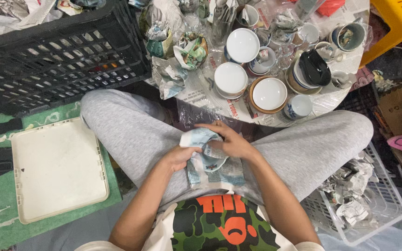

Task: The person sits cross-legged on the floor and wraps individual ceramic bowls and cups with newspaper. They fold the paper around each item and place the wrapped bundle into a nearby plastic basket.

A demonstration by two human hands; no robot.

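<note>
Wrapping small object in crumpled printed newspaper sheet (210, 160) on lap; left hand (178, 157) gripping paper's edge, right hand (231, 143) cupping bundle top. Likely fragile, light; supporting underneath seems wise. White ceramic bowls (269, 93) crowding bench (324, 104) ahead.

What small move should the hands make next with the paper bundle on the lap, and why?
Probably peel back the next fold: the left hand grips the newspaper-wrapped item from the side while the right hand lies on its top, and paper covers it all round.
</note>
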